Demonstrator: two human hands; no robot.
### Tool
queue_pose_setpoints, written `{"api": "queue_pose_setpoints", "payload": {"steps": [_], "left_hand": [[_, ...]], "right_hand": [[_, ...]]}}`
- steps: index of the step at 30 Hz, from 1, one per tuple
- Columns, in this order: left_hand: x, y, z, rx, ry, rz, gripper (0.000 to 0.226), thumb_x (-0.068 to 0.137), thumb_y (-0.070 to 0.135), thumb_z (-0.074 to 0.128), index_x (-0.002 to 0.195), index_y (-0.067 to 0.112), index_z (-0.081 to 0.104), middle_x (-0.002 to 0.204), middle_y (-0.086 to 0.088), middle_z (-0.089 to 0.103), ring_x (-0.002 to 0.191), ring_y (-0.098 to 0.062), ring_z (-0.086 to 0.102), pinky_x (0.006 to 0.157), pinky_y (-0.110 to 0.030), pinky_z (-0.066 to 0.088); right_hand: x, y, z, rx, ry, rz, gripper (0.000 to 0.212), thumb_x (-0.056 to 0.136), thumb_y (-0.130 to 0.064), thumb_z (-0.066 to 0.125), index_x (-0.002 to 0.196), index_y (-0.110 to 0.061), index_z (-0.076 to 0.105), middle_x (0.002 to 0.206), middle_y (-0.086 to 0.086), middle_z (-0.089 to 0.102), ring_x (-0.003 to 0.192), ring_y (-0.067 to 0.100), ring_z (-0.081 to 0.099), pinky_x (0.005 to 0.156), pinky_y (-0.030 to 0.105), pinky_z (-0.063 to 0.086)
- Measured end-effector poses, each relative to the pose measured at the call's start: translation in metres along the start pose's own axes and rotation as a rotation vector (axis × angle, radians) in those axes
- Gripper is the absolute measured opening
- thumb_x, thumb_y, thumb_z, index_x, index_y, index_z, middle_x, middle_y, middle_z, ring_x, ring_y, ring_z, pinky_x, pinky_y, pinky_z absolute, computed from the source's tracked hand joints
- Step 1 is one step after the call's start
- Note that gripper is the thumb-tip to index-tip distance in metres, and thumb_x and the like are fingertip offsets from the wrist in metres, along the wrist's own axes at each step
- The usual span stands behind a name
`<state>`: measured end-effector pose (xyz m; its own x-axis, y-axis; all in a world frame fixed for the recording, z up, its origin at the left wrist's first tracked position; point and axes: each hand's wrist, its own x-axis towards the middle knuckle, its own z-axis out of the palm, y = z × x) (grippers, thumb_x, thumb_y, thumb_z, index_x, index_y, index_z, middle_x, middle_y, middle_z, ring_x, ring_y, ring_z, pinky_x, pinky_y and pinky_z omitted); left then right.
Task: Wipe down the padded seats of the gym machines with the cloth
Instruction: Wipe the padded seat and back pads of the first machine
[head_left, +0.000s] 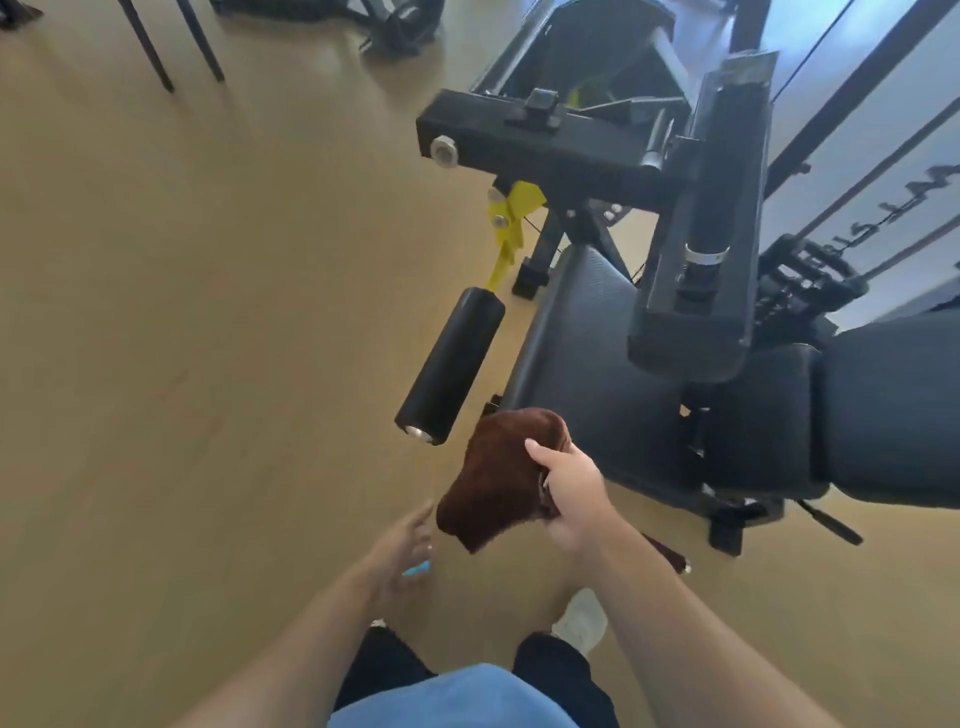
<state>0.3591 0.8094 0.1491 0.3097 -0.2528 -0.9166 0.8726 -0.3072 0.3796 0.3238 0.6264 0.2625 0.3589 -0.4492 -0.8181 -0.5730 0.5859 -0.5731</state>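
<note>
A dark brown cloth (501, 480) hangs bunched in my right hand (574, 491), just off the near left corner of a black padded seat (587, 364). The seat belongs to a black gym machine with a padded backrest (893, 415) at the right. My left hand (402, 551) is lower left of the cloth, blurred, fingers spread, not touching it. A small light blue thing (416, 569) shows by its fingers; I cannot tell whether the hand holds it.
A black foam roller (451, 371) on a yellow lever (511, 228) juts out left of the seat. A black arm pad and frame (696, 249) overhang the seat. Cables and rods run at the right. Tan floor spreads left; other machine legs stand far back.
</note>
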Motion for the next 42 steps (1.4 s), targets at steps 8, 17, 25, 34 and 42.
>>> {"api": "queue_pose_setpoints", "payload": {"steps": [8, 17, 25, 34, 42], "left_hand": [[0.007, 0.034, -0.001, -0.027, -0.105, 0.026, 0.074, 0.088, 0.062, 0.060, 0.147, 0.022, 0.042, 0.153, -0.008, 0.044, 0.141, -0.030, 0.041, 0.110, -0.052, 0.041], [0.060, 0.059, -0.007, -0.411, -0.158, -0.128, 0.039, 0.083, 0.037, 0.076, 0.104, 0.006, 0.068, 0.085, -0.013, 0.078, 0.074, -0.027, 0.076, 0.056, -0.032, 0.060], [0.122, 0.121, 0.030, -0.120, -0.092, 0.254, 0.054, 0.086, 0.028, 0.077, 0.133, 0.011, 0.058, 0.121, -0.004, 0.072, 0.104, -0.018, 0.070, 0.089, -0.031, 0.055], [0.179, 0.140, 0.058, 0.463, -0.084, 0.374, 0.054, 0.101, 0.026, 0.056, 0.152, 0.023, 0.038, 0.155, 0.001, 0.042, 0.142, -0.019, 0.040, 0.117, -0.040, 0.035], [0.232, 0.146, 0.061, 0.433, -0.161, 0.509, 0.038, 0.099, 0.030, 0.053, 0.136, 0.039, 0.048, 0.140, 0.011, 0.053, 0.133, -0.010, 0.049, 0.114, -0.038, 0.041]], "right_hand": [[-0.025, 0.006, 0.041, -0.006, -0.100, -0.113, 0.029, 0.101, -0.018, 0.059, 0.129, -0.018, 0.063, 0.106, 0.005, 0.077, 0.097, 0.028, 0.073, 0.092, 0.050, 0.058], [0.051, 0.009, 0.007, 0.046, 0.131, 0.029, 0.027, 0.105, -0.011, 0.051, 0.127, -0.021, 0.063, 0.103, 0.005, 0.079, 0.092, 0.030, 0.077, 0.085, 0.049, 0.062], [0.134, -0.035, -0.027, 0.134, 0.219, -0.031, 0.030, 0.103, -0.006, 0.050, 0.120, -0.024, 0.066, 0.105, 0.004, 0.079, 0.093, 0.030, 0.077, 0.087, 0.053, 0.060], [0.233, -0.014, 0.008, -0.769, 0.267, -0.164, 0.121, 0.064, -0.085, 0.064, 0.160, -0.035, 0.009, 0.166, 0.001, 0.024, 0.149, 0.029, 0.029, 0.119, 0.057, 0.031], [0.298, 0.013, 0.061, -1.271, 0.614, -0.458, 0.102, 0.093, -0.063, 0.050, 0.159, -0.019, -0.015, 0.169, 0.011, -0.011, 0.155, 0.038, -0.008, 0.125, 0.056, 0.001]]}}
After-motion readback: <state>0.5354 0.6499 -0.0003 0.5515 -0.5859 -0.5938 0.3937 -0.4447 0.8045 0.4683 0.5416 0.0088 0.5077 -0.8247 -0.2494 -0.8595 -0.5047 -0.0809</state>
